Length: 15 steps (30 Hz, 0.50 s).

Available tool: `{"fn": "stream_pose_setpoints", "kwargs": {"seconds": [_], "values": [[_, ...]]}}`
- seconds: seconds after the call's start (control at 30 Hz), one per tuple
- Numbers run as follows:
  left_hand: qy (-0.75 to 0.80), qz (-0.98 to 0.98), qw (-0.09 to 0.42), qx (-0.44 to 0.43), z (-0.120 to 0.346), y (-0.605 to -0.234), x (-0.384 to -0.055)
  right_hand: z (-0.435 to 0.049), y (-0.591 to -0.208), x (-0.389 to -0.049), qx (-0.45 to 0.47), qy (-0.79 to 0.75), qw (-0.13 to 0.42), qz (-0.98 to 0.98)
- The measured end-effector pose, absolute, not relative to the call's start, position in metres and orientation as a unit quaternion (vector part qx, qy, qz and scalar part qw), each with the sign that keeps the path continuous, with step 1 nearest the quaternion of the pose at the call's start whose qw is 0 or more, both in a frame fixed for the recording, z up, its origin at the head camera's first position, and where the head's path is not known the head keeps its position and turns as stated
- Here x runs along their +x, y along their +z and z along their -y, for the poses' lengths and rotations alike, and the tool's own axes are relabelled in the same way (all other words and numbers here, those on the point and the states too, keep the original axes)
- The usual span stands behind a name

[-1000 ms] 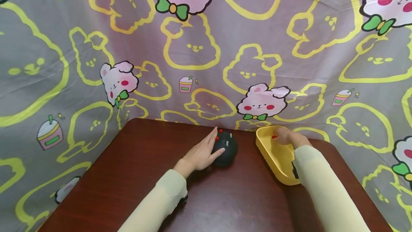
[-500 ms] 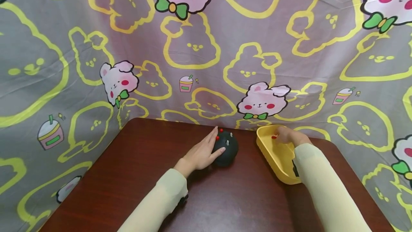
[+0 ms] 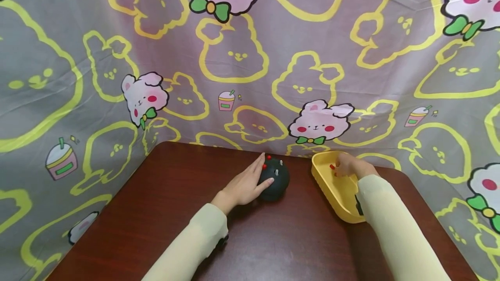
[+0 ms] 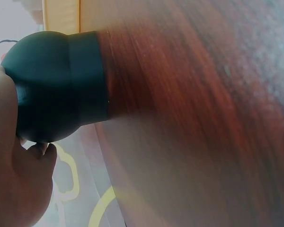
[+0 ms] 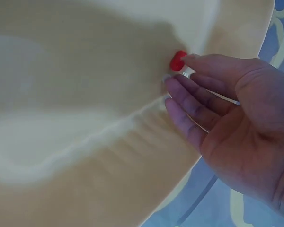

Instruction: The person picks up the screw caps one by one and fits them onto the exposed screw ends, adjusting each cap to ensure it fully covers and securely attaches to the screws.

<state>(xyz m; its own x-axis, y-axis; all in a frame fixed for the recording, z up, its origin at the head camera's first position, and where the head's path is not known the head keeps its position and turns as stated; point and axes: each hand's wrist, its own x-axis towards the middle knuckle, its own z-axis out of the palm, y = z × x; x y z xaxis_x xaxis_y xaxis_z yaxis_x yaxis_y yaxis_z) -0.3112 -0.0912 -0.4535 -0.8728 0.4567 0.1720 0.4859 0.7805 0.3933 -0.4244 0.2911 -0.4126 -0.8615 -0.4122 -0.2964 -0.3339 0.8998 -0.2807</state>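
Observation:
A black ball (image 3: 275,190) on a short cylindrical base stands on the brown table. Small red and pale knobs stick out of its top. My left hand (image 3: 243,185) holds it from the left, thumb on the near side and fingers on the far side. In the left wrist view the ball (image 4: 47,90) sits between digits at its top and underside. My right hand (image 3: 350,165) reaches inside the yellow tray (image 3: 326,192). In the right wrist view its thumb and forefinger pinch a small red piece (image 5: 177,60) with a shiny pale end, near the tray wall.
The dark wood table (image 3: 156,198) runs up to a grey patterned cloth (image 3: 242,77) hanging behind and on both sides. The tray lies at the table's far right, lengthwise, its raised rim beside the right forearm.
The right fingers have shifted a little inside the tray, and more red shows at their tips. The left hand and the ball stay in place.

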Motion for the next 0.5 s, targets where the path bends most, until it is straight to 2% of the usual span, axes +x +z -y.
{"fn": "stream_pose_setpoints", "kwargs": {"seconds": [0.17,0.5], "values": [[-0.221,0.942,0.035,-0.251,0.0918,-0.453,-0.3108,-0.2907,-0.4137,-0.4223,-0.168,-0.126,0.201,-0.957],[-0.221,0.942,0.035,-0.249,0.0913,-0.455,-0.3116,-0.2917,-0.4195,-0.4247,-0.174,-0.152,0.232,-0.945]]}}
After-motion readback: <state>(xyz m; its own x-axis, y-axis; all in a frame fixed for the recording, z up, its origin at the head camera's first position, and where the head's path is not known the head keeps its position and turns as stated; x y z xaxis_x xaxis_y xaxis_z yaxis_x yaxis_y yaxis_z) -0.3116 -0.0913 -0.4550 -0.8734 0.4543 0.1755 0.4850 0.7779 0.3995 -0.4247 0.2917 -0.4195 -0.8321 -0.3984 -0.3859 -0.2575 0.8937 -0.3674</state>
